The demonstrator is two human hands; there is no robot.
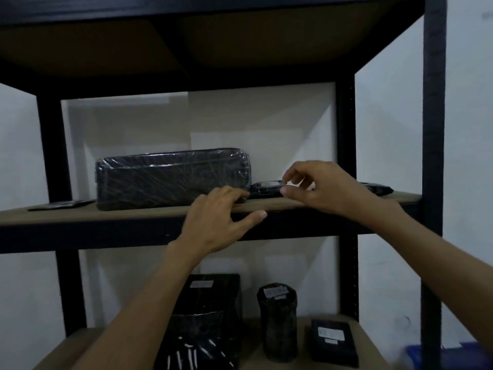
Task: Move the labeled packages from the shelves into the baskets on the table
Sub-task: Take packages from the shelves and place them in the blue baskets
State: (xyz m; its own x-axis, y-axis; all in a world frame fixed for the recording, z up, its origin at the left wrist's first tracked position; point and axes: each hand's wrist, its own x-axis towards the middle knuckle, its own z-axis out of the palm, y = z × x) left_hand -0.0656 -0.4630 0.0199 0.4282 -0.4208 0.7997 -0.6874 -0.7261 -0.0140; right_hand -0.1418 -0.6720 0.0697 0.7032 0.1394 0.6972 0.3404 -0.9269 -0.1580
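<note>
Reaching up to the middle shelf [133, 213], the right hand [324, 188] has thumb and forefinger pinched on the near end of a small flat black package [266, 188] that lies on the board. The left hand [217, 222] is spread — fingers on the board touching the lower right corner of a large wrapped package [170, 178], thumb stretched along the shelf's front edge. That large package, glossy with clear film, stands just left of the small one and touches or nearly touches it. Another dark flat package [378, 188] shows past the right wrist, and a thin flat one [62, 204] lies at the shelf's left end.

On the lower shelf [373, 340], under the forearms, stand a black box-shaped package [213, 292], a black cylinder [277, 321] and a flat black package [333, 340] — each with a small pale label too blurred to read. A dark wrapped item with white stripes [197, 353] lies in front of the box.

The shelving has black metal posts and tan boards, against a pale wall in dim light. Something blue [450, 356] sits at the lower right corner, partly hidden by the post.
</note>
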